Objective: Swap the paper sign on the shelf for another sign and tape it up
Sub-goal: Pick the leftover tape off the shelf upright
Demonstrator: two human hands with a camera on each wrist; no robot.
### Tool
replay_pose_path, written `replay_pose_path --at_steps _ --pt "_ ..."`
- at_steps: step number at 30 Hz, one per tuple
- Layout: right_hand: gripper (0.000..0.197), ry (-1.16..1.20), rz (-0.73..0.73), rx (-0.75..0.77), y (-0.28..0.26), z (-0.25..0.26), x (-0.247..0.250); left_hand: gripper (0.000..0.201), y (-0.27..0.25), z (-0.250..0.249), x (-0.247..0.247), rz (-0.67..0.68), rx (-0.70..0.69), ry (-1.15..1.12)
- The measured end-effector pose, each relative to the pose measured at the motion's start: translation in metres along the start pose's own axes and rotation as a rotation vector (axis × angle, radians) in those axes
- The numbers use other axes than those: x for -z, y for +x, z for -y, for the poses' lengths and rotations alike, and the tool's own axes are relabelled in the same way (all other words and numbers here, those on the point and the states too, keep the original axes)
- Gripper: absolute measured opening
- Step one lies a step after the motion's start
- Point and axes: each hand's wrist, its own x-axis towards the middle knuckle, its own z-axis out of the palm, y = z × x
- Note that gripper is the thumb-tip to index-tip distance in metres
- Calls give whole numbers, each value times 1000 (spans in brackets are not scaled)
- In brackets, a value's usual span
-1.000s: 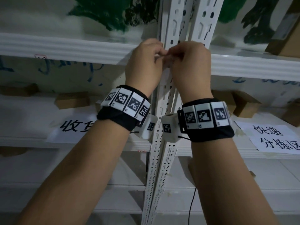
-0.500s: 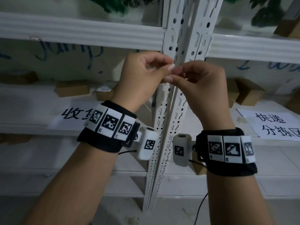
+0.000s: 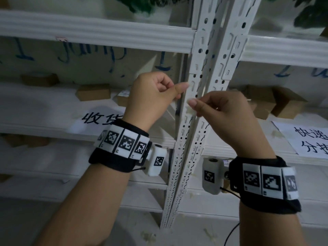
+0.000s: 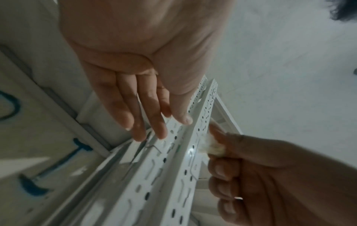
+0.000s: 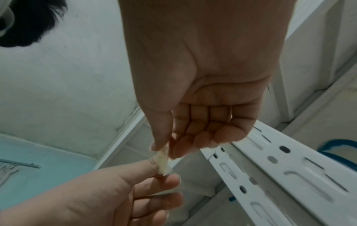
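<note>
While both pinch it, a tape strip (image 5: 163,162), seemingly crumpled, runs lengthwise from left hand (image 3: 152,96) to right hand (image 3: 223,110).

Both arms are raised, wrists close together. The left hand (image 3: 152,98) and right hand (image 3: 223,110) have curled fingers, thumbs pinched against fingertips.

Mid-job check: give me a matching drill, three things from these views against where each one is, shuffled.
Things:
1. whitish crumpled tape scrap
2. left white paper sign with black characters
3. brown cardboard box

Places:
A. front of the white shelf, left of the white perforated upright
B. pinched by the right hand
C. deeper on that shelf, behind the sign

Pairs: 1-B, 2-A, 3-C
</note>
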Motion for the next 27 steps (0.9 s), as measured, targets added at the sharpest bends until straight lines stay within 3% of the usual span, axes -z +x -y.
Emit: replay_pose_path --at_steps 3,10,15,18,19,24,27 --pt "36 -16 134 -44 -5 -7 -13 34 -5 16 7 8 19 88" --pt "7 10 611 -129 -16 -18 -59 32 -21 66 18 -22 114 182" --pt "32 59 793 -199 -23 -20 -95 32 -36 103 29 -36 193 182" --pt "15 31 898 -226 -27 -23 -113 27 -44 119 36 -40 232 161" --pt "7 32 923 -234 -29 -24 -118 26 -46 122 38 -37 248 154" --pt "10 33 957 -295 -33 -22 -135 24 -50 132 42 -1 275 121" --pt "48 -43 850 -326 -30 -24 -133 23 -47 130 35 28 235 170"
